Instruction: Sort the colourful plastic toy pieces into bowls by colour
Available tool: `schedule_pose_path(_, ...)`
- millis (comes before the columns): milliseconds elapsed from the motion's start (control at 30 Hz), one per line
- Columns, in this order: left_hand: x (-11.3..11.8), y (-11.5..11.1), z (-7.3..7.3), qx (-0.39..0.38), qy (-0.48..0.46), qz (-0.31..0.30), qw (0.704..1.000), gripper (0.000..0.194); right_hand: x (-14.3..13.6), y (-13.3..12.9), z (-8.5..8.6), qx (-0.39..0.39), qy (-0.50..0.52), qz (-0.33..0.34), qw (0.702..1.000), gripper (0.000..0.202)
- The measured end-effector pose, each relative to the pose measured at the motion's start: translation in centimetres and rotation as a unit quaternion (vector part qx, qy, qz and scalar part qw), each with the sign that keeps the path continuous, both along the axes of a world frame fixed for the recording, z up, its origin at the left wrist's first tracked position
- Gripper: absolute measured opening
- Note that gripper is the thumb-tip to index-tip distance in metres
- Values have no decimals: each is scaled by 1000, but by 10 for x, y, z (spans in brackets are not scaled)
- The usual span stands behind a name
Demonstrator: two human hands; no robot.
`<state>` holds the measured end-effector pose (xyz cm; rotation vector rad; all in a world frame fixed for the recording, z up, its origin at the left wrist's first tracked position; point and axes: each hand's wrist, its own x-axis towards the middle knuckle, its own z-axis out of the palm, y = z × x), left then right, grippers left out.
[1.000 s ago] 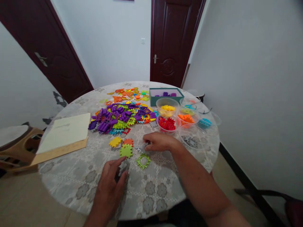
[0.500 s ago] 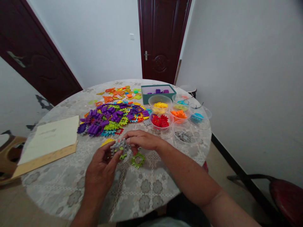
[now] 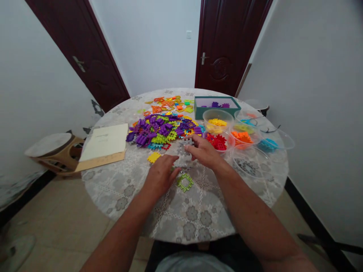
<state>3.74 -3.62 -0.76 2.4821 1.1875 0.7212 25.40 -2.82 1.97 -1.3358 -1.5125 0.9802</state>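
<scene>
My right hand (image 3: 202,150) pinches a grey interlocking plastic tile (image 3: 186,144) above the cloth, in front of the heap. Lower and to the left, my left hand (image 3: 161,173) is open, thumb and forefinger apart. A sliver of green shows by its fingers, mostly hidden. Just right of the left thumb, a lime-green square frame tile (image 3: 185,183) lies on the tablecloth. A yellow tile (image 3: 154,157) rests beyond the left hand. Behind both hands spreads a mixed heap of interlocking tiles (image 3: 159,130), largely purple and green.
Clear tubs at right hold sorted tiles: yellow (image 3: 217,122), red (image 3: 217,142), orange (image 3: 241,138), blue (image 3: 268,145) and grey (image 3: 247,167). A green box (image 3: 200,113) with purple tiles stands behind them. Paper on a board (image 3: 104,145) lies at left; a stool (image 3: 53,149) stands beyond.
My hands have come apart. The right hand has taken the grey tile away from the left hand, which has loosened its grip. The view has swung left.
</scene>
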Motion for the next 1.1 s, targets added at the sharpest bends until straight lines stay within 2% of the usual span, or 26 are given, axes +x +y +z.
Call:
schedule_pose_path(100, 13, 3, -3, 3, 108, -21, 994, 36, 1, 2, -4, 6, 3, 12, 1000, 39)
schedule_pose_path(200, 26, 6, -6, -23, 162, -25, 986, 29, 0, 4, -8, 4, 8, 21, 1000, 41)
schedule_pose_path(300, 32, 10, -8, -32, 168, -13, 985, 20, 1, 6, -12, -3, -2, 14, 1000, 42)
schedule_pose_path(500, 31, 15, -6, -50, 154, -3, 987, 18, 3, 7, -15, -8, -14, -5, 1000, 42)
schedule_pose_path(633, 26, 9, -8, -78, 56, -9, 995, 11, 2, 4, -11, -31, -12, 15, 999, 40)
schedule_pose_path(733, 22, 6, -10, -85, -64, 25, 994, 6, 2, 1, -7, -59, 30, 50, 996, 36)
schedule_pose_path(800, 19, 7, -10, -110, -155, 71, 979, 8, 3, -2, -6, -76, 85, 70, 991, 33)
schedule_pose_path(933, 17, 11, -9, -167, -305, 140, 927, 16, 1, -6, -8, -99, 141, 109, 979, 33)
schedule_pose_path(1033, 20, 11, -11, -204, -356, 142, 901, 20, -7, -7, -10, -100, 104, 151, 978, 33)
schedule_pose_path(1100, 21, 10, -10, -217, -368, 130, 895, 24, -14, -8, -10, -87, 76, 159, 981, 33)
